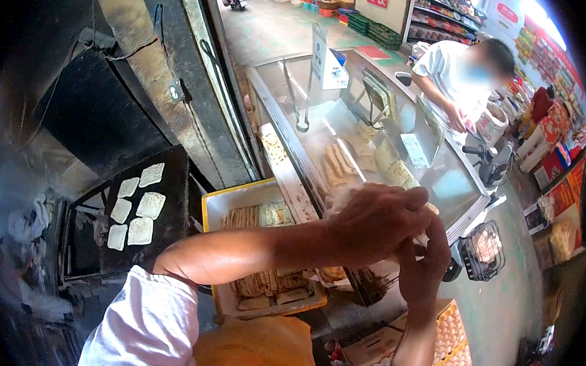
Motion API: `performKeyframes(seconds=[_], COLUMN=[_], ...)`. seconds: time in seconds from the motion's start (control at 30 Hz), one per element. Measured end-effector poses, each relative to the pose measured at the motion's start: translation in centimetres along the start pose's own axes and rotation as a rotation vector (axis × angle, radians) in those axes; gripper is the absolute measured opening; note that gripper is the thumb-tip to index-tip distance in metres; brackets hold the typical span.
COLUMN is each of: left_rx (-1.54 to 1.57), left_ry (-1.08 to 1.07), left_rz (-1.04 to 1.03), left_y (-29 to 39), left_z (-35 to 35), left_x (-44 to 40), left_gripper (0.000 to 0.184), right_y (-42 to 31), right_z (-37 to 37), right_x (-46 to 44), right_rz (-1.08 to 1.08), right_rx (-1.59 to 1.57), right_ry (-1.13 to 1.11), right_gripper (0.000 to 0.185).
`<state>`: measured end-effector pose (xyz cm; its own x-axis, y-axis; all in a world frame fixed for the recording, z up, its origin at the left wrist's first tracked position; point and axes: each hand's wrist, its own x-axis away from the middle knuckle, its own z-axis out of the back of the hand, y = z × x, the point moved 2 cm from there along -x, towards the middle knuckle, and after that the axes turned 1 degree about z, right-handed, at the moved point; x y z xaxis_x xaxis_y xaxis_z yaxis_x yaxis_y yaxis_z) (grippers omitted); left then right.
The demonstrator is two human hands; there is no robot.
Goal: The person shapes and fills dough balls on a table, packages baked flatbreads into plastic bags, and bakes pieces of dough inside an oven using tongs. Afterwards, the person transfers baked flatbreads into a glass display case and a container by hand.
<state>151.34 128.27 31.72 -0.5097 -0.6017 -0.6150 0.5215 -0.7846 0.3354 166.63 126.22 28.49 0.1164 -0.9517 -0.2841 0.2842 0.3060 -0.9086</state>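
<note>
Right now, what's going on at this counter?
The person's left hand and right hand are together in front of the glass display case; what is between them is mostly hidden. To the left, six pale squares lie on a dark plate. A yellow-rimmed tray holds stacked flat pieces. Another person stands beyond the case.

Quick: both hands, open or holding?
Left hand: fingers curled; cannot tell whether it holds anything.
Right hand: fingers bent; what it holds, if anything, is unclear.

Tray partly hidden behind left forearm
</note>
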Motion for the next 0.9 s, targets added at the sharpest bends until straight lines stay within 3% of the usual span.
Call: performKeyframes(seconds=[0.1,0.23,0.37,0.53,0.6,0.73,0.9], left_rx=[-0.133,-0.266,-0.377,-0.338,-0.346,-0.315,-0.331], left_ry=[0.109,0.164,0.189,0.214,0.226,0.207,0.193], left_rz=[-0.090,-0.143,-0.195,-0.243,-0.251,-0.201,-0.190], left_y=[0.2,-0.4,-1.3,-1.3,-1.2,-1.0,-1.1], left_z=[-0.4,-0.3,0.1,1.1,1.1,0.9,0.8], left_x=[-0.4,-0.1,0.5,0.9,1.0,1.2,1.2], left_gripper=[0.030,0.028,0.035,0.037,0.037,0.027,0.024], right_y=[0.0,0.0,-0.6,-1.6,-0.7,-1.0,-1.3], right_z=[0.5,1.1,1.4,0.9,1.3,1.5,1.5], right_x=[0.0,-0.8,-1.7,-2.5,-2.6,-3.0,-2.9], right_rz=[0.180,0.178,0.154,0.039,0.008,0.070,0.315], right_rx=[0.100,-0.029,0.057,0.072,-0.116,-0.140,0.394], right_ry=[0.049,0.088,-0.041,-0.085,-0.122,-0.219,-0.141], right_gripper=[0.034,0.023,0.018,0.018,0.018,0.018,0.014])
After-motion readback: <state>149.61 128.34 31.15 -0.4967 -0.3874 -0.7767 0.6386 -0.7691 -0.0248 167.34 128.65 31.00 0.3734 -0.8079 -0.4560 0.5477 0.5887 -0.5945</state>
